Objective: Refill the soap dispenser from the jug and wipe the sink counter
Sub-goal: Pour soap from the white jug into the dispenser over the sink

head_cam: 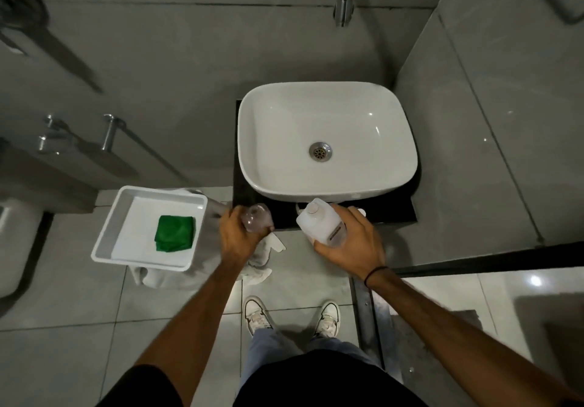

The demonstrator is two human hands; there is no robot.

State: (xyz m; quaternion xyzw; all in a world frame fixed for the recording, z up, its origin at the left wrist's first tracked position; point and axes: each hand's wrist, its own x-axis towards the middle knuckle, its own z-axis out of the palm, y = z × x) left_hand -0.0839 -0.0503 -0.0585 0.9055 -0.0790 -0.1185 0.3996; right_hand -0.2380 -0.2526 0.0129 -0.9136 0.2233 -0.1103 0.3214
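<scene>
Grey-tiled washroom, black counter [395, 214] under the basin [325, 141]. At its front edge the left hand [235, 237] grips the clear dispenser [256, 221], the right hand [350, 245] grips the capped jug [322, 222] — refilling not begun; uncapping looks next.

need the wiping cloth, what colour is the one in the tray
Green: the folded cloth in the white tray, head view.
</scene>
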